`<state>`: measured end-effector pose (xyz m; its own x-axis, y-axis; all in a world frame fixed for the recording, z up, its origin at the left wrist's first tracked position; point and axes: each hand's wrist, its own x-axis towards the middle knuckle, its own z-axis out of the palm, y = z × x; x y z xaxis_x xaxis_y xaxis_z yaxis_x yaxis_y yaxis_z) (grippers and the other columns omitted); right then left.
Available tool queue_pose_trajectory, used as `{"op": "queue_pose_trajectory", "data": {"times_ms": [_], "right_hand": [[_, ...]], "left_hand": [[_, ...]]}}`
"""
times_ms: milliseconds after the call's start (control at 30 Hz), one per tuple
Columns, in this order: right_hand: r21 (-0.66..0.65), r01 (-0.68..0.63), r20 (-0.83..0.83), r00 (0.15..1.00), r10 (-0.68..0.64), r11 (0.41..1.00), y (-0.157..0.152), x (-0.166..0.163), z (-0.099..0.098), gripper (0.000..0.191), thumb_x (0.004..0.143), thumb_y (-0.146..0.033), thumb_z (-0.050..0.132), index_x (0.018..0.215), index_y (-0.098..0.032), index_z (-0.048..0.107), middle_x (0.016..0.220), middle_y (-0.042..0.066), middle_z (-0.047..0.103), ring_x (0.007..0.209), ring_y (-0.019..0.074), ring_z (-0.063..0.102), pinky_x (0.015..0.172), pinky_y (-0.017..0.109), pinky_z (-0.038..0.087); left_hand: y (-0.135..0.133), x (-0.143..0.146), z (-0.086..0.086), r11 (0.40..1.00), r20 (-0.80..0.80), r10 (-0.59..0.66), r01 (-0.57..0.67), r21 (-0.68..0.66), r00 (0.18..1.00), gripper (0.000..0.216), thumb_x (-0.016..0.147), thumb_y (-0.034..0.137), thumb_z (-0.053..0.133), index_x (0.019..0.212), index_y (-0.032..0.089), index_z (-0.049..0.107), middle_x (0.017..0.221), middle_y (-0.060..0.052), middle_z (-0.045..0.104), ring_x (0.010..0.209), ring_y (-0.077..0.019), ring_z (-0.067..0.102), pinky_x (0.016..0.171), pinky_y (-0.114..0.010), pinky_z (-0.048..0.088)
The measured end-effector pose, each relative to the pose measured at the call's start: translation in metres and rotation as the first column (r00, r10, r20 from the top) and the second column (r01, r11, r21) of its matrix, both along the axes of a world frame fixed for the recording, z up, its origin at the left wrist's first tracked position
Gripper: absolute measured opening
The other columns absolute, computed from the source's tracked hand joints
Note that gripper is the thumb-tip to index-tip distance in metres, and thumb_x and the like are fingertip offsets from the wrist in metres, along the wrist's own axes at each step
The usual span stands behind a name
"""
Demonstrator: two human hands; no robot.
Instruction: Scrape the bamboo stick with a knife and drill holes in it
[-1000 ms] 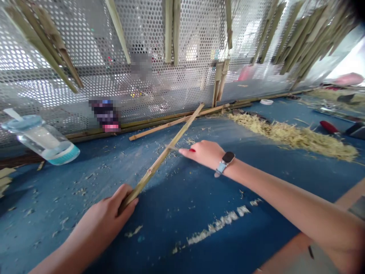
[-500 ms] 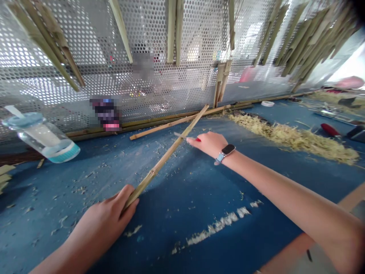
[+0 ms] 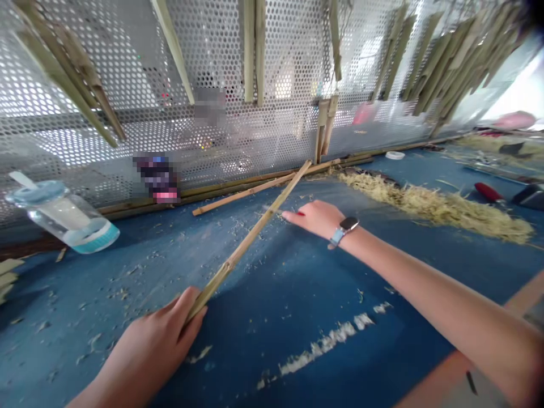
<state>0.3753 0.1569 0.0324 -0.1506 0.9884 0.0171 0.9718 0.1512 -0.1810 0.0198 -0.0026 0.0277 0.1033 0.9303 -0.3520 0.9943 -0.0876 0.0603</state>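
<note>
My left hand (image 3: 159, 334) is wrapped round the near end of a long bamboo strip (image 3: 250, 235), which slants away from me over the blue tabletop. The far tip of the strip reaches the loose bamboo at the foot of the mesh panel. My right hand (image 3: 317, 218), with a watch on its wrist, is closed on a small knife (image 3: 301, 213). Only a bit of its red handle shows. The thin blade is blurred and lies across the strip, past the middle towards the far end; exact contact is hard to make out.
Blue tabletop (image 3: 289, 306) bears scattered shavings and a rough white worn streak. A clear tumbler (image 3: 63, 218) stands left. Shavings (image 3: 433, 207) are heaped right, near a red-handled tool (image 3: 488, 192). Bamboo strips (image 3: 255, 51) hang on the perforated panel (image 3: 293, 113); another person's arm (image 3: 525, 294) shows at right.
My right hand and the knife have shifted slightly right and nearer to me along the strip. My left hand keeps its grip. The whole view has tilted a little.
</note>
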Motion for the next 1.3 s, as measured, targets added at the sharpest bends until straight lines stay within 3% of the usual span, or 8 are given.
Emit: {"op": "queue_pose_trajectory", "data": {"times_ms": [100, 167, 400, 567, 800, 1033, 1200, 1300], "right_hand": [[-0.03, -0.2, -0.03, 0.979, 0.199, 0.979, -0.017, -0.024, -0.005, 0.075, 0.104, -0.08, 0.034, 0.059, -0.022, 0.048, 0.056, 0.001, 0.048, 0.049, 0.0121, 0.037, 0.053, 0.033, 0.027], [-0.013, -0.23, -0.006, 0.973, 0.23, 0.973, -0.021, -0.034, -0.008, 0.073, 0.104, -0.08, 0.037, 0.059, -0.022, 0.046, 0.055, 0.001, 0.047, 0.049, 0.0116, 0.036, 0.052, 0.032, 0.026], [0.071, -0.187, 0.106, 0.978, 0.18, 0.98, -0.004, -0.025, -0.011, 0.072, 0.104, -0.079, 0.037, 0.07, -0.021, 0.059, 0.061, 0.002, 0.053, 0.054, 0.0133, 0.038, 0.053, 0.03, 0.026], [0.129, 0.073, 0.144, 0.985, -0.092, 0.989, 0.003, -0.001, -0.002, 0.075, 0.103, -0.078, 0.032, 0.069, -0.02, 0.063, 0.065, 0.007, 0.059, 0.053, 0.0154, 0.043, 0.056, 0.032, 0.028], [0.0, -0.173, 0.034, 0.984, 0.173, 0.985, -0.019, -0.025, -0.006, 0.076, 0.101, -0.083, 0.032, 0.064, -0.021, 0.055, 0.059, 0.004, 0.054, 0.051, 0.0139, 0.043, 0.054, 0.031, 0.026], [0.078, -0.125, 0.112, 0.987, 0.116, 0.989, -0.018, -0.028, -0.007, 0.073, 0.102, -0.081, 0.035, 0.066, -0.021, 0.057, 0.06, 0.004, 0.052, 0.052, 0.0138, 0.041, 0.055, 0.031, 0.025], [0.006, -0.238, 0.091, 0.967, 0.237, 0.971, -0.033, -0.042, -0.004, 0.075, 0.103, -0.082, 0.033, 0.07, -0.021, 0.061, 0.059, 0.002, 0.052, 0.05, 0.0123, 0.04, 0.054, 0.031, 0.025], [0.028, -0.114, 0.1, 0.989, 0.111, 0.993, -0.022, -0.029, -0.002, 0.074, 0.103, -0.082, 0.033, 0.068, -0.021, 0.059, 0.061, 0.003, 0.055, 0.05, 0.0126, 0.04, 0.054, 0.031, 0.028]], "left_hand": [[-0.001, -0.007, -0.006, 0.998, 0.039, -0.024, 0.022, 0.064, 0.999, 0.05, 0.106, 0.051, 0.018, 0.131, 0.027, 0.055, 0.108, -0.009, 0.082, 0.097, -0.0357, 0.082, 0.081, -0.045, 0.055], [0.0, -0.009, -0.009, 0.995, 0.061, -0.038, 0.032, 0.095, 0.997, 0.048, 0.108, 0.053, 0.021, 0.131, 0.028, 0.055, 0.105, -0.007, 0.082, 0.094, -0.0342, 0.082, 0.078, -0.043, 0.054], [0.004, 0.0, -0.005, 0.998, 0.049, -0.005, 0.002, 0.056, 0.999, 0.052, 0.105, 0.051, 0.019, 0.133, 0.026, 0.056, 0.101, -0.009, 0.082, 0.095, -0.0345, 0.081, 0.081, -0.044, 0.054], [0.002, 0.005, 0.003, 0.999, 0.011, 0.0, -0.001, 0.042, 1.0, 0.056, 0.102, 0.049, 0.016, 0.132, 0.023, 0.055, 0.099, -0.012, 0.082, 0.093, -0.0355, 0.081, 0.08, -0.044, 0.054], [0.001, 0.003, 0.001, 1.0, 0.052, 0.019, -0.02, 0.02, 0.998, 0.055, 0.101, 0.051, 0.017, 0.13, 0.025, 0.055, 0.097, -0.01, 0.081, 0.091, -0.035, 0.08, 0.077, -0.042, 0.05], [0.003, 0.0, -0.003, 0.999, 0.074, 0.024, -0.026, 0.037, 0.997, 0.049, 0.103, 0.053, 0.018, 0.125, 0.028, 0.054, 0.099, -0.009, 0.08, 0.092, -0.0358, 0.079, 0.076, -0.041, 0.045], [0.004, 0.002, 0.001, 0.999, 0.075, 0.045, -0.045, -0.003, 0.996, 0.054, 0.101, 0.053, 0.017, 0.129, 0.026, 0.054, 0.106, -0.011, 0.081, 0.097, -0.0365, 0.079, 0.08, -0.043, 0.047], [0.004, 0.005, 0.003, 0.999, 0.067, 0.033, -0.034, 0.002, 0.997, 0.054, 0.101, 0.053, 0.016, 0.126, 0.025, 0.055, 0.105, -0.012, 0.081, 0.098, -0.0369, 0.079, 0.08, -0.043, 0.048]]}}
